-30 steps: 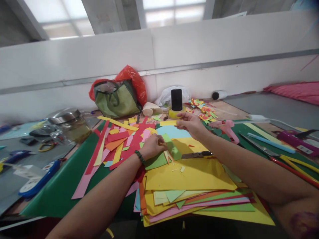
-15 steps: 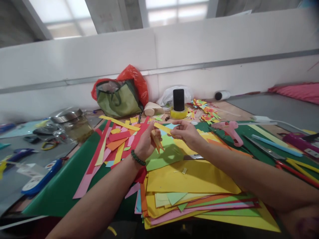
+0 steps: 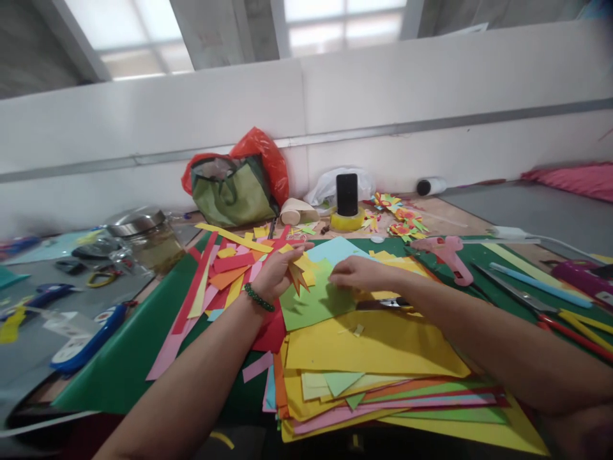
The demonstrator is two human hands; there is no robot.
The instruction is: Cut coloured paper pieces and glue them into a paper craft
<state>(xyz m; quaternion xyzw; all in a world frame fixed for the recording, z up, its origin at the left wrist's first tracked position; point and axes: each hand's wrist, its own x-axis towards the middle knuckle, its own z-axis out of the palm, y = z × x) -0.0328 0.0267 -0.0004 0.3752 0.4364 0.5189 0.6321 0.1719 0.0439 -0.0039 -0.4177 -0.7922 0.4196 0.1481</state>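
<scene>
Nearest the person is a stack of coloured paper (image 3: 378,345), its yellow upper sheets probably serving as a flat surface to work on. Farther in, a cutting tool (image 3: 380,304) lies crosswise by the right forearm, presumably to be within reach. Beyond it, the left hand (image 3: 275,276) closes on a yellow-orange paper piece (image 3: 297,280) above the left part of a green sheet (image 3: 311,305), seemingly gripping its far end so the forked tips are free. Those tips point down toward the person and slightly right; the long axis slants the same way. The right hand (image 3: 357,275) is over the green sheet, fingers bent; whether they pinch anything cannot be told. Farthest, a phone (image 3: 347,193) stands upright at a tape roll (image 3: 347,221), perhaps propped for viewing.
</scene>
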